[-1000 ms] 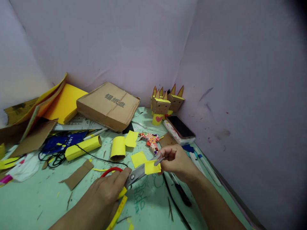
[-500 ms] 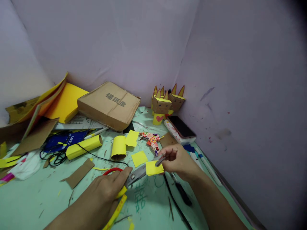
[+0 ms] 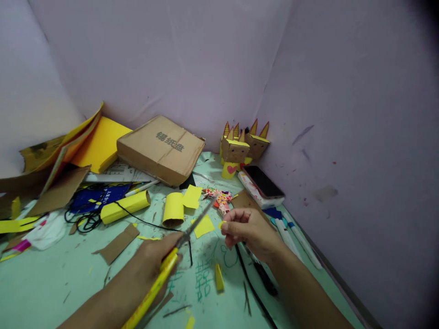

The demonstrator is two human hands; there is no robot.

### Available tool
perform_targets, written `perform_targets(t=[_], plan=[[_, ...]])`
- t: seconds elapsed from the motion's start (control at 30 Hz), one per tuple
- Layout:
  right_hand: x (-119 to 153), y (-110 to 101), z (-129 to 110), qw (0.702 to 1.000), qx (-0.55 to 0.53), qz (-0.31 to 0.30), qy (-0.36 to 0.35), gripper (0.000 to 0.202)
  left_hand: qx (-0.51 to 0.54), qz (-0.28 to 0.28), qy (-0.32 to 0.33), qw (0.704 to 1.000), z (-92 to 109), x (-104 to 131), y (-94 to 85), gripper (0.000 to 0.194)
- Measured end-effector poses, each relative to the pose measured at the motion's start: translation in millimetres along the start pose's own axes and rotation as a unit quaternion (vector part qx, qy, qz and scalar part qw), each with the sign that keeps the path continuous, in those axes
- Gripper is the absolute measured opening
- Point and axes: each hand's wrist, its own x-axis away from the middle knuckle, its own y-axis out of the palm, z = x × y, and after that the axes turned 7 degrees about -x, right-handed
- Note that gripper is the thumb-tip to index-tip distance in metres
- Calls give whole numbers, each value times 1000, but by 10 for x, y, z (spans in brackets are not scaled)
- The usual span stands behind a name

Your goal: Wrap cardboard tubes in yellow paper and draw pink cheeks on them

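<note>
Since the scissors [image 3: 202,217] are out in the air so close to bare fingertips, that's the bit I'd worry about. Left hand [image 3: 156,256] is wrapped around them, blades pointing between 1 and 2 o'clock; they're nearly edge-on, so can't tell how far apart they are. Right hand [image 3: 245,228] is curled in, thumb and fingertips seemingly pinching a tiny yellow scrap [image 3: 222,225], mostly hidden.

With a piece that small, there's barely any paper between skin and steel, so one careless snip could nick a finger, or the scrap could just slip out. At 9 o'clock from the right hand, a yellow square [image 3: 204,226] lies on the table [image 3: 51,292] right by the blades, so dipping them could crease it. Down at 7 o'clock there's a folded yellow piece [image 3: 219,278], easily lost if a sleeve or wrist brushes it. Also, the black cord [image 3: 245,272] and knife [image 3: 264,276] sit around 5 o'clock, where a dropping forearm could snag or knock them.
</note>
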Motion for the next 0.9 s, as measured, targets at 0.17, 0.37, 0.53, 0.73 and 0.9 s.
perform_targets(t=[0.17, 0.37, 0.53, 0.73, 0.9], plan=[[19, 102, 100, 996, -72, -8, 43, 30, -141, 89, -110, 980, -105, -78, -151, 33], [32, 187, 215, 988, -135, -6, 76, 32, -190, 65, -152, 968, -180, -78, -373, 33], [45, 225, 254, 984, -160, 4, 76, 32, -171, 38, -162, 971, -137, -79, -407, 25], [100, 286, 289, 984, -162, -4, 78, 31, -154, 19, -138, 978, 39, -20, -272, 25], [94, 272, 249, 980, -188, 59, 31, 32, -222, -53, -108, 968, 30, 59, -257, 18]])
